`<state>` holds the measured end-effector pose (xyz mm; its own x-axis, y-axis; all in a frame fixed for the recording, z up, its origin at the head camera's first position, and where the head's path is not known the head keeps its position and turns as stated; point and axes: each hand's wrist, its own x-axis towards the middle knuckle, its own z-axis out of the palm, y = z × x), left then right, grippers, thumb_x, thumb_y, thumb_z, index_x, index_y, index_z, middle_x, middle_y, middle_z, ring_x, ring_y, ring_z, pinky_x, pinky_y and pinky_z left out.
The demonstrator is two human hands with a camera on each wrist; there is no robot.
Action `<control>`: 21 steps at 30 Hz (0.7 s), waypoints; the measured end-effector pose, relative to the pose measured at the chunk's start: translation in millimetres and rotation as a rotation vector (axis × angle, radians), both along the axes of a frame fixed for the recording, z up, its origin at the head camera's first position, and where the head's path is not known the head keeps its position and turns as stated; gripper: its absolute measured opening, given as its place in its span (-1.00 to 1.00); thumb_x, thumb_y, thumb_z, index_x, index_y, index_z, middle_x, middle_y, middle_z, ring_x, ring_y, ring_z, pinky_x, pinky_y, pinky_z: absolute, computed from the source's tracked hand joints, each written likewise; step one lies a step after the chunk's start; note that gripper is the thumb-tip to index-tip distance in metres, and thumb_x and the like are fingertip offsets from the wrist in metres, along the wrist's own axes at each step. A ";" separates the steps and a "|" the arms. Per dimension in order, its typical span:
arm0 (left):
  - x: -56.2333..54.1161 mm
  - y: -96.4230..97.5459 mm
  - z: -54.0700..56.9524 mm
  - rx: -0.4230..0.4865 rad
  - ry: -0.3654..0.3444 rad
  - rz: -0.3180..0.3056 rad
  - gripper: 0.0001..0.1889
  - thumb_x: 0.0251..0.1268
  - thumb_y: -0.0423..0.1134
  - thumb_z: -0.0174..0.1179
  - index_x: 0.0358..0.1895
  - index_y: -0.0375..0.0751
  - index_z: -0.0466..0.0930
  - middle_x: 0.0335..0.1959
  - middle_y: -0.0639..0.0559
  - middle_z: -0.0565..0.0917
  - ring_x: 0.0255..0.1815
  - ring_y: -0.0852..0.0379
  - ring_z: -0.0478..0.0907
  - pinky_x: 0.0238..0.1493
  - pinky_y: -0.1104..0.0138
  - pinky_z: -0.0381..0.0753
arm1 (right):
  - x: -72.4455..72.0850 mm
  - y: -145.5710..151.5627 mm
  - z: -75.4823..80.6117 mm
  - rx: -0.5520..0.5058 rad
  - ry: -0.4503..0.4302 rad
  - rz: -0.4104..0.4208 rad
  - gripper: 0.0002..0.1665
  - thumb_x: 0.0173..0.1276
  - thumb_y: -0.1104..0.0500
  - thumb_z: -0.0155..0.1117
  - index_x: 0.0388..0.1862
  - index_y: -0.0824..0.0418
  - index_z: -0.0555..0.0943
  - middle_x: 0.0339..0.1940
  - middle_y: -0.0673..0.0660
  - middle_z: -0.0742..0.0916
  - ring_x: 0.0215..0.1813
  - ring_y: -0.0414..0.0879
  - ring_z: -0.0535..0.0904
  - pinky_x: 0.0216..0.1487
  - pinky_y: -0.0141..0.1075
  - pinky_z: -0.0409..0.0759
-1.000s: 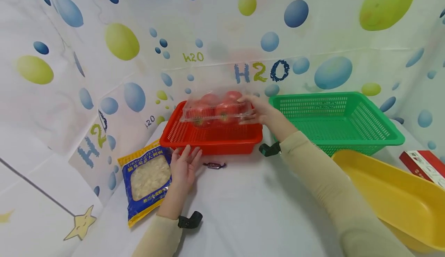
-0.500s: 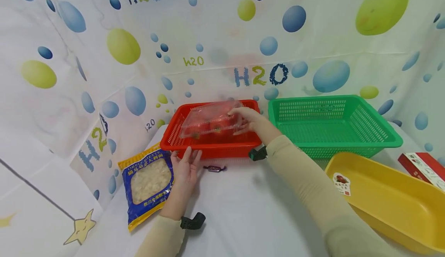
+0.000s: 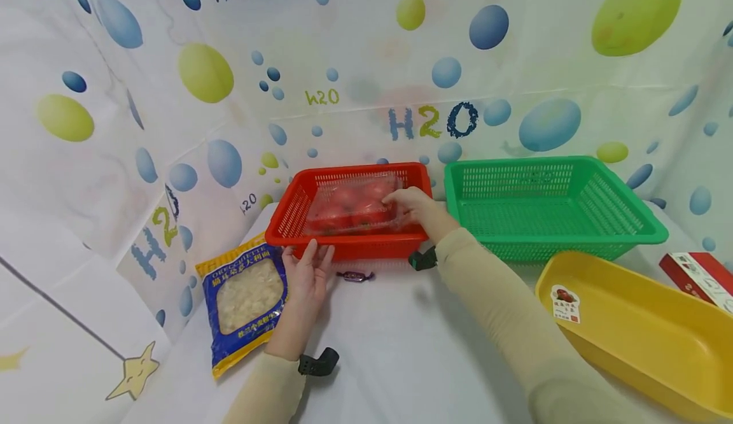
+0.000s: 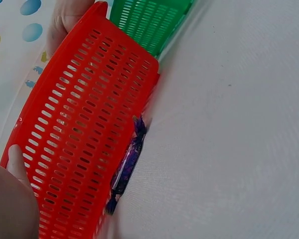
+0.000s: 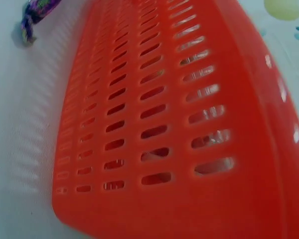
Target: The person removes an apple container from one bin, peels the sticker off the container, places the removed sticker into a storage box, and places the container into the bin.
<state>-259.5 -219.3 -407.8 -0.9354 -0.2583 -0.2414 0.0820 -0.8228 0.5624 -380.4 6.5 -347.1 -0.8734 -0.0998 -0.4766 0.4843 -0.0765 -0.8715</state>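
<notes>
A clear plastic box of red tomatoes (image 3: 350, 209) lies inside the red basket (image 3: 355, 247), slightly askew. My right hand (image 3: 420, 211) grips the box at its right end, reaching in over the basket's right side. Along the basket's front left rim, my left hand (image 3: 308, 277) touches the edge with its fingers extended. The left wrist view shows one finger (image 4: 17, 164) lying straight against the outer wall just below the rim. In the right wrist view the slotted red wall fills most of the picture and hides the right hand's grip.
A purple-wrapped candy (image 3: 355, 276) lies just in front of the red basket. To the left is a blue and yellow pasta bag (image 3: 249, 303). A green basket (image 3: 550, 204) stands on the right, with a yellow tub (image 3: 641, 328) and a red-and-white box (image 3: 695, 277) nearby.
My right hand has lowered the box of tomatoes from above the red basket down into it; the box was tilted midway and now lies flatter. My left hand stays at the rim.
</notes>
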 end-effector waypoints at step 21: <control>-0.1 0.0 3.2 0.028 -0.016 0.003 -0.37 0.46 -0.39 0.16 0.35 0.28 0.07 0.39 -0.08 0.28 0.07 -0.02 0.59 0.01 0.15 0.68 | -1.5 -10.0 5.0 -0.199 -0.030 0.031 -0.28 0.48 0.27 0.16 0.55 0.18 0.18 0.41 0.30 0.47 0.36 0.27 0.43 0.31 0.15 0.45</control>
